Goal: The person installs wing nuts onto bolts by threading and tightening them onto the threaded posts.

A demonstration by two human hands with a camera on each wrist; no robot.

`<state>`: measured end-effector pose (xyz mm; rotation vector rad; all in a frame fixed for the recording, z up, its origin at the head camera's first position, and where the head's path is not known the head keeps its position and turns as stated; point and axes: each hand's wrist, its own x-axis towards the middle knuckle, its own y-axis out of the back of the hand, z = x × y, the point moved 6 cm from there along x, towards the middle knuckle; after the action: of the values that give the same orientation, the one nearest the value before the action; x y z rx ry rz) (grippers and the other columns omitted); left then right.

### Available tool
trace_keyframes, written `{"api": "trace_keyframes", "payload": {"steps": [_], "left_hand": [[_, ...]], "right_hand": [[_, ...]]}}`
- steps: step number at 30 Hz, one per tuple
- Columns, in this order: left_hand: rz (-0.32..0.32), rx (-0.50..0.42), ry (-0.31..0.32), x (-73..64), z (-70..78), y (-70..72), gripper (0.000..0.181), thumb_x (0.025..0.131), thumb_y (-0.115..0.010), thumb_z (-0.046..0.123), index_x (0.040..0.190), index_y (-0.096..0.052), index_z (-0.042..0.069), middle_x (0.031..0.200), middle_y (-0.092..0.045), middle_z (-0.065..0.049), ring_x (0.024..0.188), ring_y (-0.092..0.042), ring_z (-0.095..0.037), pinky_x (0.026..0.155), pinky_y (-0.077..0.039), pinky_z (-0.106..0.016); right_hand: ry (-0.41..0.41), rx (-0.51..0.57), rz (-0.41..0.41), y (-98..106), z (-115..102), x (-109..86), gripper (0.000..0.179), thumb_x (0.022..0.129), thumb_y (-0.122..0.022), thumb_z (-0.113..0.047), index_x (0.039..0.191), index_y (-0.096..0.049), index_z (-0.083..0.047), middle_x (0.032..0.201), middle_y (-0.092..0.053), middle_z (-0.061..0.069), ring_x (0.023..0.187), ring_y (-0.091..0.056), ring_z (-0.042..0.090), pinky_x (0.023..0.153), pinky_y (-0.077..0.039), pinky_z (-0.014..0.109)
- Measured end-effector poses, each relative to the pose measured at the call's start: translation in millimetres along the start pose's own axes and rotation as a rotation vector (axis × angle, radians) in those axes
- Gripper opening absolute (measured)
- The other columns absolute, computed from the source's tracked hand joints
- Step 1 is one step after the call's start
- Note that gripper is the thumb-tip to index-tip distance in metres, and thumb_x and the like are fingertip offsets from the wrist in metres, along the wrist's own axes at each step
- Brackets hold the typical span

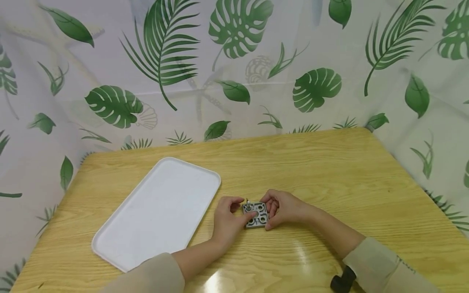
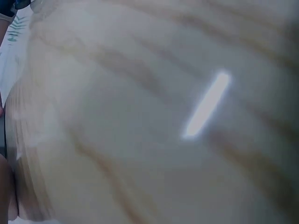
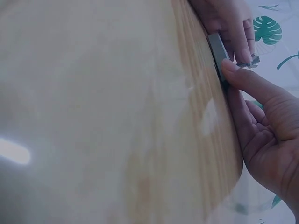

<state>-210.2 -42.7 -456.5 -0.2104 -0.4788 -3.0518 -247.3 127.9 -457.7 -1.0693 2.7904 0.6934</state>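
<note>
A small square grey metal plate [image 1: 261,215] with round holes lies flat on the table, seen edge-on in the right wrist view [image 3: 217,52]. A short shiny metal piece [image 1: 248,205] stands up at its far left corner; its exact kind is too small to tell. My left hand [image 1: 228,219] holds the plate from the left, thumb across its top and index finger bent by the metal piece. From the right, my right hand [image 1: 287,208] grips the plate's edge between thumb and fingers. The left wrist view catches only a sliver of a hand [image 2: 5,191].
Left of the hands lies a white rectangular tray [image 1: 157,215] on the wooden table [image 1: 311,167]. A black object [image 1: 343,280] sits beside the right sleeve at the near edge. Behind the table hangs a leaf-patterned cloth [image 1: 271,101].
</note>
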Motion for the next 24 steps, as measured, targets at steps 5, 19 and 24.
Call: {"api": "trace_keyframes", "payload": {"steps": [5,19,24], "left_hand": [[0.037,0.01,-0.014,4.6,5.3,-7.6,0.033,0.072,-0.083,0.018,0.094,-0.062,0.006,0.096,-0.057,-0.005,0.09,-0.058,-0.018,0.082,-0.05,-0.026],[0.022,0.061,-0.076,3.5,8.2,-7.9,0.027,0.075,-0.08,0.019,0.093,-0.064,0.007,0.095,-0.059,-0.003,0.091,-0.057,-0.018,0.081,-0.049,-0.025],[0.015,0.087,-0.096,2.4,8.2,-5.5,0.025,0.076,-0.08,0.019,0.092,-0.064,0.006,0.094,-0.06,-0.003,0.089,-0.057,-0.017,0.08,-0.049,-0.026]], "right_hand": [[0.015,0.008,0.007,2.4,-1.4,-2.2,0.062,0.066,-0.086,-0.006,0.113,-0.049,0.007,0.082,-0.059,0.009,0.069,-0.06,0.014,0.063,-0.051,0.023],[0.027,0.011,-0.004,1.4,-0.8,-2.8,0.062,0.066,-0.085,-0.007,0.114,-0.048,0.008,0.082,-0.059,0.009,0.07,-0.059,0.015,0.063,-0.051,0.022],[0.03,0.024,-0.007,-0.5,-1.2,-2.1,0.062,0.066,-0.085,-0.006,0.114,-0.048,0.008,0.082,-0.059,0.01,0.071,-0.059,0.015,0.063,-0.051,0.022]]}}
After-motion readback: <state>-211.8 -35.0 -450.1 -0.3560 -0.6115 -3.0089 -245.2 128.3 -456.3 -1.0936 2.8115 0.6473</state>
